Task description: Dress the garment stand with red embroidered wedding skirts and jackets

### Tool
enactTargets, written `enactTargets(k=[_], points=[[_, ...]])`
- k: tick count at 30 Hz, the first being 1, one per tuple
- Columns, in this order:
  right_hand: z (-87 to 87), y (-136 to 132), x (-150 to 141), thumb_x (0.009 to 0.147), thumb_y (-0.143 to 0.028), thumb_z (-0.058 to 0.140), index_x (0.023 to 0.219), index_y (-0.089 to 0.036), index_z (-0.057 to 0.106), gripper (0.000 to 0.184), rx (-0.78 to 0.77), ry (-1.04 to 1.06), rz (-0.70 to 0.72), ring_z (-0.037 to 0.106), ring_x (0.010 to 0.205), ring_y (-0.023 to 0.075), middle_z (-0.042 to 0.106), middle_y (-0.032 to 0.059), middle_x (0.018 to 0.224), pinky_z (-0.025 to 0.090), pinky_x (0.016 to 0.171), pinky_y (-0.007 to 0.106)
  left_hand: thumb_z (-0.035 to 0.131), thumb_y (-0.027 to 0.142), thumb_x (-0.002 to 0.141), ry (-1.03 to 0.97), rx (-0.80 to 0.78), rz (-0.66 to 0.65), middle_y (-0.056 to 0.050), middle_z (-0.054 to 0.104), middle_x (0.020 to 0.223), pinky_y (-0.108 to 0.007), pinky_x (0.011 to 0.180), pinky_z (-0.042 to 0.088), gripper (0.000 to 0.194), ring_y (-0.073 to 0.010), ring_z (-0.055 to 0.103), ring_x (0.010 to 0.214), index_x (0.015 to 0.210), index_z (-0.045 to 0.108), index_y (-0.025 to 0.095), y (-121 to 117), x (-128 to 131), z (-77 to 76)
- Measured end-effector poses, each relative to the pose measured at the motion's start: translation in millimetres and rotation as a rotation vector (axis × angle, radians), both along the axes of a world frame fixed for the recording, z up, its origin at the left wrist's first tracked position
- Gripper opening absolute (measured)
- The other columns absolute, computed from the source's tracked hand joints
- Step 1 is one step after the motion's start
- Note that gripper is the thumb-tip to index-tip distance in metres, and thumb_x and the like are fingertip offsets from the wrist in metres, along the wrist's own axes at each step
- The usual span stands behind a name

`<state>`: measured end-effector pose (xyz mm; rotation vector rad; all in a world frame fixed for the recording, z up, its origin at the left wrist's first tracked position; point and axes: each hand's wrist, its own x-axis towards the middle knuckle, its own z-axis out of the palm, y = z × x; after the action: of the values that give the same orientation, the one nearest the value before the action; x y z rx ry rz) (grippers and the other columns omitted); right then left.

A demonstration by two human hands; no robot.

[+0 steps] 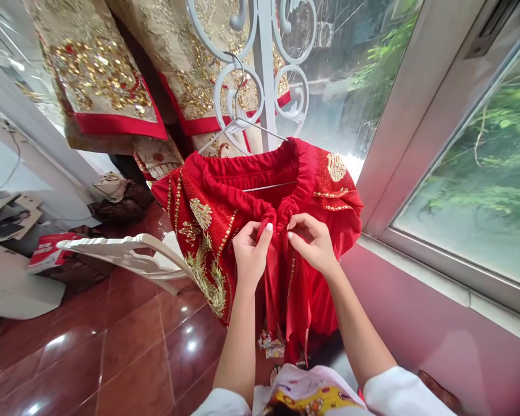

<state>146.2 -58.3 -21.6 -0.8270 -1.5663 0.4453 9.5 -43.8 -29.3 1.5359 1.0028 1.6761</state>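
Note:
A red skirt (225, 202) with gold embroidery hangs from a thin wire hanger (242, 124) on a white scrolled metal stand (264, 75). My left hand (249, 251) pinches the gathered red waistband at the front, fingers closed on the cloth. My right hand (312, 240) is closed on the same bunched waistband just to the right, the two hands almost touching. A red tie strip (292, 312) hangs down below them.
Gold and red embroidered garments (104, 75) hang behind the stand. A white curved stand leg (125, 251) reaches over the glossy brown tile floor (112, 352). A pink wall (424, 329) and a window (481, 185) close the right side. Clutter lies at left.

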Motion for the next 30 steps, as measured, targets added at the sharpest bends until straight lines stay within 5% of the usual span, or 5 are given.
enactTargets(k=[6,13,18,24,30], points=[[-4.2,-5.9,0.2,0.075,-0.036,0.064,0.082,-0.021,0.063,0.017,0.030,-0.244,-0.144,0.058,0.087,0.0202,0.060,0.0089,0.095,0.048,0.079,0.034,0.062,0.044,0.077,0.030,0.045,0.054,0.000,0.062,0.064,-0.019,0.053,0.042,0.031,-0.0093,0.052,0.056,0.074,0.064,0.013,1.7,1.9,3.7],[1.5,-12.0,0.4,0.075,-0.032,0.065,0.065,-0.019,0.066,0.017,-0.208,0.013,-0.041,0.052,0.071,0.0140,0.054,0.0020,0.075,0.042,0.065,0.027,0.061,0.038,0.079,0.101,0.137,0.067,-0.002,0.066,0.072,-0.021,0.062,0.047,0.026,-0.0121,0.058,0.064,0.083,0.066,0.013,4.1,0.1,-3.9],[10.4,-17.2,-4.3,0.064,-0.033,0.071,0.056,-0.017,0.063,0.020,-0.430,0.310,0.045,0.045,0.067,0.0117,0.045,-0.0008,0.071,0.038,0.065,0.027,0.059,0.026,0.080,0.302,0.318,-0.039,-0.010,0.060,0.112,-0.032,0.090,0.047,0.037,-0.0202,0.058,0.103,0.116,0.059,0.017,3.7,1.0,-25.6],[-1.7,-15.7,-20.6,0.057,-0.030,0.071,0.054,-0.018,0.064,0.015,-0.467,0.481,-0.080,0.049,0.088,0.0179,0.049,0.0042,0.088,0.040,0.081,0.032,0.053,0.025,0.085,0.405,0.378,0.345,-0.009,0.066,0.093,-0.033,0.077,0.051,0.039,-0.0196,0.063,0.083,0.123,0.055,0.017,3.8,16.8,-47.4],[-7.4,-9.9,-21.1,0.050,-0.018,0.068,0.050,-0.017,0.060,0.007,-0.679,0.808,0.006,0.056,0.076,0.0163,0.059,0.0031,0.072,0.044,0.079,0.032,0.045,0.015,0.086,0.524,0.447,0.393,-0.013,0.066,0.097,-0.033,0.081,0.050,0.045,-0.0210,0.063,0.086,0.131,0.047,0.013,2.8,18.9,-60.5]])
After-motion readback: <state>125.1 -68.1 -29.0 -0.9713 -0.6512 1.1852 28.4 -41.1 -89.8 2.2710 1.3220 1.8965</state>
